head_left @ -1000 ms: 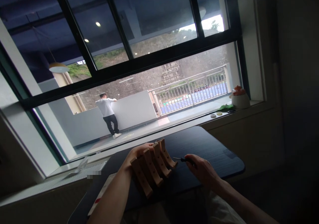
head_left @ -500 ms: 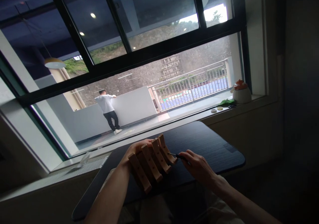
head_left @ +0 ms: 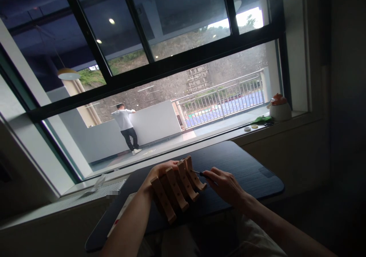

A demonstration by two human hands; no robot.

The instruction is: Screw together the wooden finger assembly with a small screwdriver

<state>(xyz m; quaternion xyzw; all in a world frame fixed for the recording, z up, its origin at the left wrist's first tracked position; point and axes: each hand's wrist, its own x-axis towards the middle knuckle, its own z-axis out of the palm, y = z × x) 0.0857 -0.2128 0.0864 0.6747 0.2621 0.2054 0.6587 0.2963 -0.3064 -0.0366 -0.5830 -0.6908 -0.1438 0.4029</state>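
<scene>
A light wooden rack (head_left: pixel 177 190) with several curved slats stands on edge on the dark table (head_left: pixel 246 169). My left hand (head_left: pixel 160 172) is wrapped round its far side, fingers closed on the wood. My right hand (head_left: pixel 224 184) grips a small screwdriver (head_left: pixel 200 173) by its dark handle. The thin metal tip touches the rightmost slat near its upper end.
A big window with a black frame lies just beyond the table. On the sill at right stand a white pot with an orange lid (head_left: pixel 279 108), green cloth and tape rolls (head_left: pixel 250 127). Outside, a person (head_left: pixel 127 125) leans on a balcony wall. White paper (head_left: pixel 121 213) lies under my left forearm.
My right hand has brought the screwdriver leftward until its tip meets the rightmost slat. My left hand has stayed on the rack. The view shifted slightly.
</scene>
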